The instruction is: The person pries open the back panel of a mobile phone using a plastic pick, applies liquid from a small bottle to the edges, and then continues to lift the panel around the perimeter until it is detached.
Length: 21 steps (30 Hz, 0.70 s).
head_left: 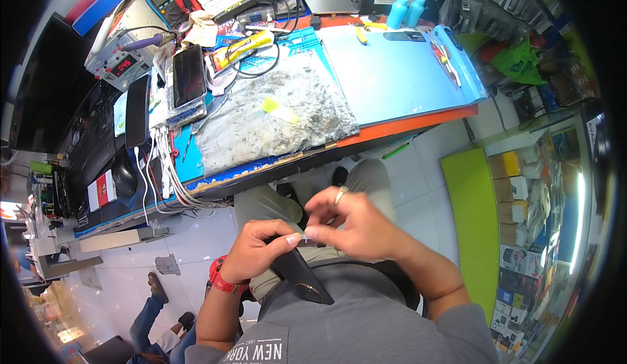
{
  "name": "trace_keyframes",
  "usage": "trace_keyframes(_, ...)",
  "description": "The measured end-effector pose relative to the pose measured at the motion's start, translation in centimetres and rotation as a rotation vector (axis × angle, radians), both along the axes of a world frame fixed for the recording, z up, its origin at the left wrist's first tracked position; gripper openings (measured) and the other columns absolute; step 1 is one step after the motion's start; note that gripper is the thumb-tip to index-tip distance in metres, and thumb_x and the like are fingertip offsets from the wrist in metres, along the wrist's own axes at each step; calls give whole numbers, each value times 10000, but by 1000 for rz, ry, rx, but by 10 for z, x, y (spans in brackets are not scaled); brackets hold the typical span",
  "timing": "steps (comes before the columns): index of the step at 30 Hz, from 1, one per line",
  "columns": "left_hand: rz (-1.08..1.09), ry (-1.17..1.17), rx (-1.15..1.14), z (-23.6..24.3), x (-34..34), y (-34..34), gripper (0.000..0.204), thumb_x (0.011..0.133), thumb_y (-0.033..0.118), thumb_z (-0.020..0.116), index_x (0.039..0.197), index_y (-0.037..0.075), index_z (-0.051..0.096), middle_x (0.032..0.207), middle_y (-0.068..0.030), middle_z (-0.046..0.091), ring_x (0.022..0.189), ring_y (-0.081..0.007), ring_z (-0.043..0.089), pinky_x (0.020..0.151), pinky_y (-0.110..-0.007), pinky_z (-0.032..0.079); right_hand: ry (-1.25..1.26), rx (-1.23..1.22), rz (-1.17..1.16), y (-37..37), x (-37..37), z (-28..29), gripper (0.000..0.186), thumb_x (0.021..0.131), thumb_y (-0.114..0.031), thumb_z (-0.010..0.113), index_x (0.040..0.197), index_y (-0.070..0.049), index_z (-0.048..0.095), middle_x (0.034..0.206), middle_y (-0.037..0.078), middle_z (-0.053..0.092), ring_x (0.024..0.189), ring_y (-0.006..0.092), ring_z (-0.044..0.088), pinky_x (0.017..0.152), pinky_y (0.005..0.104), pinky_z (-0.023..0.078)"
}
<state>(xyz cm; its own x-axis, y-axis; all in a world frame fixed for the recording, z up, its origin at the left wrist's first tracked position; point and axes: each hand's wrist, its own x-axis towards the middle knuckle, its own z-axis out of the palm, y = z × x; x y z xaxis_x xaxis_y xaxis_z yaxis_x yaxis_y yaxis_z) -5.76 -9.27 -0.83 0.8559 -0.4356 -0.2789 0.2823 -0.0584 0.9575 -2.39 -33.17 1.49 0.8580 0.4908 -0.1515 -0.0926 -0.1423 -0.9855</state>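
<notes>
Held over my lap, a black smartphone (302,278) slants down toward my shirt, with a round ring near its lower end. My left hand (264,249) is closed around its upper end, thumb on top. Beside that thumb my right hand (356,227) pinches with thumb and forefinger, its other fingers curled. A tiny pale bit seems to show between the two hands, too small to name. The fingers of my left hand under the phone are hidden.
Ahead stands a workbench with a stained grey cloth (245,129) and a yellow-green piece (281,110) on it. A light-blue mat (385,70) lies at right. Two phones (138,109), white cables (163,168) and a soldering station (121,60) crowd the left. A glass case (548,233) stands right.
</notes>
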Motion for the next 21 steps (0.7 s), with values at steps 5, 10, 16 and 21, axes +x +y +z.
trace_keyframes(5, 49, 5, 24, 3, -5, 2, 152, 966, 115, 666, 935, -21, 726, 807, -12, 687, 741, -66, 565, 660, -246, 461, -707, -320, -647, -50, 111, -2, 203, 923, -130, 749, 1024, 29, 674, 897, 59, 703, 855, 117, 644, 751, 273, 529)
trace_keyframes(10, 43, 17, 60, 3, -2, -2, 167, 951, 121, 657, 874, -22, 697, 800, -31, 686, 705, -77, 558, 645, -250, 454, -943, -676, -1099, -120, 286, -12, 505, 823, -312, 822, 1145, 38, 652, 1114, 215, 698, 1057, 348, 670, 950, 439, 517)
trace_keyframes(16, 104, 46, 25, 2, -8, 6, 156, 967, 133, 667, 962, -14, 719, 828, 5, 672, 770, -57, 556, 694, -238, 460, -636, -968, -1130, -112, 350, -7, 667, 769, -391, 842, 1248, 30, 646, 1212, 261, 684, 1174, 400, 645, 1011, 474, 494)
trace_keyframes(21, 57, 65, -43, -2, -5, 8, 164, 977, 137, 658, 980, -14, 722, 859, 5, 670, 806, -55, 565, 731, -243, 470, -806, -960, -1116, -142, 349, -15, 525, 834, -337, 794, 1226, -19, 649, 1142, 234, 706, 1146, 417, 630, 1003, 490, 480)
